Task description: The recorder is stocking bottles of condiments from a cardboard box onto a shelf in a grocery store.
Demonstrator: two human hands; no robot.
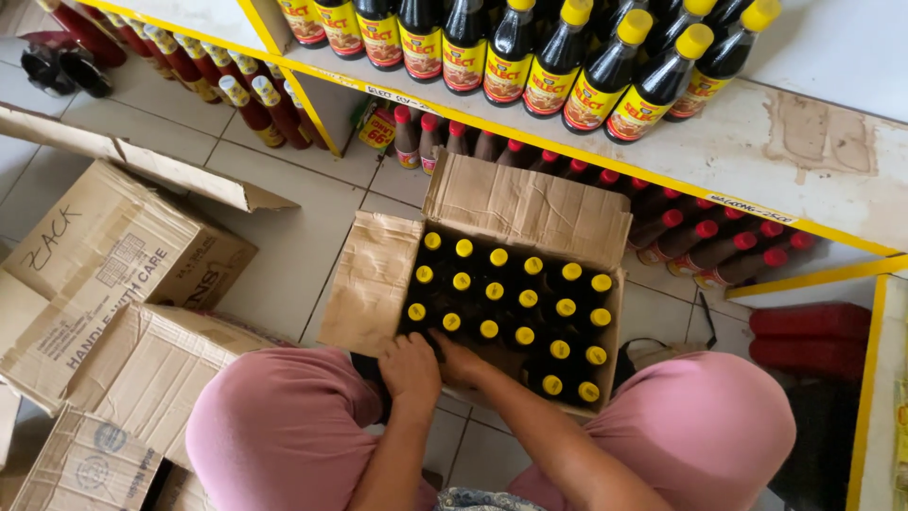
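Two hands [430,364] — twenty-one capped bottles [527,300] boxed.

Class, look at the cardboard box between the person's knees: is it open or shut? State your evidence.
Open. The cardboard box has its flaps folded outward, and rows of yellow-capped bottles show inside. Both hands, left hand and right hand, rest at its near edge.

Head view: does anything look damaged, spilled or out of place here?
No spill shows. The open carton has creased flaps, and its near corner has a gap among the yellow-capped bottles, where both hands reach, left hand and right hand.
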